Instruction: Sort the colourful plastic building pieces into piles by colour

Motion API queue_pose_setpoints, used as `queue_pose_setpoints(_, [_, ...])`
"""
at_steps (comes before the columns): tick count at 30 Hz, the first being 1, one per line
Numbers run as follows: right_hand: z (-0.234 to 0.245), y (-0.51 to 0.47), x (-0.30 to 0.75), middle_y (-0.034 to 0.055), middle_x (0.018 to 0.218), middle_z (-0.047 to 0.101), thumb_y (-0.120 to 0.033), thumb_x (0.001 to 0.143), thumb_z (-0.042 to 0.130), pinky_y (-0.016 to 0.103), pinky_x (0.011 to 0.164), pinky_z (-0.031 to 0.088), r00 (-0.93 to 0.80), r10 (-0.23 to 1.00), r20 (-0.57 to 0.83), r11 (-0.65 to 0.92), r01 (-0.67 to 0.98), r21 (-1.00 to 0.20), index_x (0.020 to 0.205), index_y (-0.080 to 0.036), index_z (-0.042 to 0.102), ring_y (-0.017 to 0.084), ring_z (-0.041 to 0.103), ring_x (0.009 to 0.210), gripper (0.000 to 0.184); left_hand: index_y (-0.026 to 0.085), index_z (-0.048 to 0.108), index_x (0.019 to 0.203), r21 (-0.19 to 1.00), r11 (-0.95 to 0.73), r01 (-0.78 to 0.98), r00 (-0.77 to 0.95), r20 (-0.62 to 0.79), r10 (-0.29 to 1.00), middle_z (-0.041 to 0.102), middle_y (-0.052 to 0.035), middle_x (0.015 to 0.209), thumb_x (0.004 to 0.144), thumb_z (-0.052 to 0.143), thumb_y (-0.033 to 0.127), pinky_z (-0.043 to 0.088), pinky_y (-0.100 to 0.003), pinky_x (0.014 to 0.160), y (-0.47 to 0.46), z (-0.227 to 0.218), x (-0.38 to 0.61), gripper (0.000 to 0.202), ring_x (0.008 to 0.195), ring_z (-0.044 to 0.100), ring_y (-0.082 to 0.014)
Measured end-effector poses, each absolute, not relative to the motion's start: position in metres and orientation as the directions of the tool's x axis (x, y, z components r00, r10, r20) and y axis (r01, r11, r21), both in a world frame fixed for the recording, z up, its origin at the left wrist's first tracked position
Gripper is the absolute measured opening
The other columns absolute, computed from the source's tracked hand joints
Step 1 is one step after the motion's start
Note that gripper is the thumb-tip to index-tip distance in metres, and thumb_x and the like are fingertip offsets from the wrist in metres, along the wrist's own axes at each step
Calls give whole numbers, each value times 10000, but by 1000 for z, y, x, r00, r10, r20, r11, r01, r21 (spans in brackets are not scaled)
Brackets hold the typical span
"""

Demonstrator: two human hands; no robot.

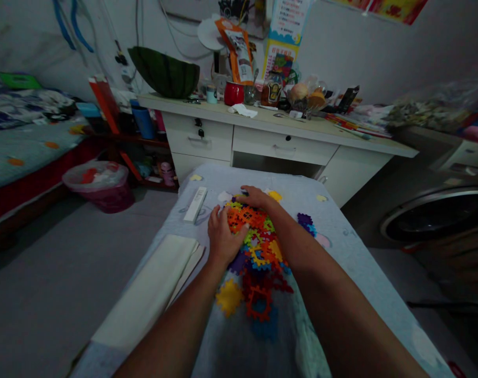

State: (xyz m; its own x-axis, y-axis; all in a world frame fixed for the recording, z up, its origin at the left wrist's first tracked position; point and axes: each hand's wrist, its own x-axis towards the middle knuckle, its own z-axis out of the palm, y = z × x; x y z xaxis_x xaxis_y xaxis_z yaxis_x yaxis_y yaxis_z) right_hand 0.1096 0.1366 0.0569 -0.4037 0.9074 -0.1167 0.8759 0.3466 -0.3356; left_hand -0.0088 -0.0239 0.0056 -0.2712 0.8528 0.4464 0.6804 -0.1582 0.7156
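Note:
A heap of colourful plastic interlocking pieces (258,241), toothed along their edges, lies on the cloth-covered table in front of me. Against the heap's left side rests my left hand (225,233), its thumb spread away from its fingers. My right hand (256,198) reaches across the far end, fingers stretched leftward over the pieces; their tips are partly hard to make out. Orange pieces (246,216) lie between the two hands. Closer to me are a yellow piece (229,297) and an orange square frame piece (258,303). Purple and blue pieces (306,223) sit apart, right of my right forearm.
A white narrow box (195,205) and a folded pale cloth (152,286) lie along the table's left side. Beyond stands a white desk (199,137) with a jar (271,90) and other items. A pink bin (101,184) is left; a washing machine (431,173) is right.

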Motion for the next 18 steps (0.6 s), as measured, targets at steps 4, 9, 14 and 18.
queue_pose_setpoints(4, [59,136,116,129,1324,610,-504,883,555,313,960,455,-516,839,-172,446,834,-324,1233,-177,644,252,594,1159,488,238,531,1302,630,-154,761,-148,400,905,367,-145,1434,686,743,498,331,-547,1110,-27,7,-6,701,1349,367,-368])
queue_pose_setpoints(9, [72,122,147,83,1030,730,-438,808,664,290,800,496,-573,801,-175,507,804,-310,962,-190,741,219,660,897,302,221,601,1247,638,-169,751,-145,409,901,434,-154,1364,801,630,368,381,-528,1085,-23,1,-11,470,1298,445,-346])
queue_pose_setpoints(14, [78,89,185,72,1010,724,-351,774,701,332,829,506,-577,801,-156,493,786,-373,965,-182,725,225,656,897,256,234,635,1188,676,-197,710,-178,442,879,475,-124,1304,863,547,356,396,-492,1089,-21,1,-13,359,1250,498,-309])
queue_pose_setpoints(18, [82,54,209,82,1147,689,-324,793,689,380,949,487,-604,785,-135,449,706,-547,1134,-175,667,230,641,1036,373,193,583,1248,713,-193,675,-179,411,894,476,-144,1300,905,477,379,403,-482,1087,-21,4,-11,405,1246,501,-295])
